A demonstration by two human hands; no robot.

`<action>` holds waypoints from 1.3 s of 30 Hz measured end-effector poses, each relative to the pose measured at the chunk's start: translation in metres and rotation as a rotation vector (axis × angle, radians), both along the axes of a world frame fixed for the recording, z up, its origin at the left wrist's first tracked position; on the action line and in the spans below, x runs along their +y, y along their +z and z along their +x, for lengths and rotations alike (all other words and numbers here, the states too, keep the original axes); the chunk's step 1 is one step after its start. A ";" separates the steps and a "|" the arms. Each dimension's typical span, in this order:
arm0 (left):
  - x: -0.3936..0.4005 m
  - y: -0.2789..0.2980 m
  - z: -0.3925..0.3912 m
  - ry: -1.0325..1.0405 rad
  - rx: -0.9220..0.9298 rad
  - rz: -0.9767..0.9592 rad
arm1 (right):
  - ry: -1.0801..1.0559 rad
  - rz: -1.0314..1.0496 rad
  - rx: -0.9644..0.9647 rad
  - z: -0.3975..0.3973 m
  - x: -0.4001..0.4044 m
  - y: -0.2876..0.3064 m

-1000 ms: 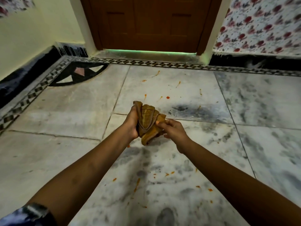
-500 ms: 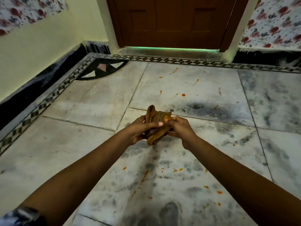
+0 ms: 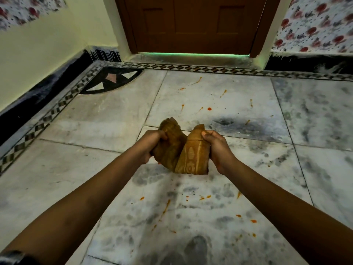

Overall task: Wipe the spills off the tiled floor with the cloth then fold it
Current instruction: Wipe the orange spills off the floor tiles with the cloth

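The marbled tiled floor (image 3: pixel 210 197) before the wooden door (image 3: pixel 194 23) carries orange spills (image 3: pixel 209 109) toward its far and near edges, and above its middle the left hand (image 3: pixel 150 144) and right hand (image 3: pixel 217 148) each grip the bunched brown cloth (image 3: pixel 183 152), best opened flat before wiping.

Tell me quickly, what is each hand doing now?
Left hand: closed, gripping the cloth.
Right hand: closed, gripping the same cloth.

Dim, warm indoor light; green glow under the far door (image 3: pixel 193 25); wide-angle bending at edges; slightly soft detail throughout.
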State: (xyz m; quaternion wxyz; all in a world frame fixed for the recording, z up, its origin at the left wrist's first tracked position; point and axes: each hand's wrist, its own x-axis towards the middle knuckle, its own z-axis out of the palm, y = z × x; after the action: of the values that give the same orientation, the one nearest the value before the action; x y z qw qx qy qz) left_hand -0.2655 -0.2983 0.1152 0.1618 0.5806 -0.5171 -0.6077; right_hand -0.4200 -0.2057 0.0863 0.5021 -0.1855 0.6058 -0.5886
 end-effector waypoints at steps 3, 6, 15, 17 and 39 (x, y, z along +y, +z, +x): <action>-0.018 0.020 0.016 0.081 0.017 -0.051 | -0.094 0.056 -0.002 -0.008 -0.004 0.001; -0.038 0.047 0.032 0.089 -0.020 -0.159 | -0.184 0.157 -0.018 -0.015 -0.007 -0.003; -0.033 0.117 0.005 -0.289 -0.306 -0.603 | -0.104 0.270 -0.268 0.042 -0.018 -0.016; -0.016 0.114 -0.005 -0.438 -0.414 -0.638 | -0.067 0.284 -0.385 0.055 -0.022 -0.020; -0.016 0.045 0.017 -0.204 0.201 0.012 | 0.017 -0.239 -0.790 0.051 -0.018 -0.004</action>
State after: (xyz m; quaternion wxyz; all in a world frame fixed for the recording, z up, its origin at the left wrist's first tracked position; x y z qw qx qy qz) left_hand -0.2485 -0.3148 0.1599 0.1467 0.4620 -0.5508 -0.6794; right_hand -0.3695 -0.2235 0.0826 0.6757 -0.0075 0.2923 -0.6767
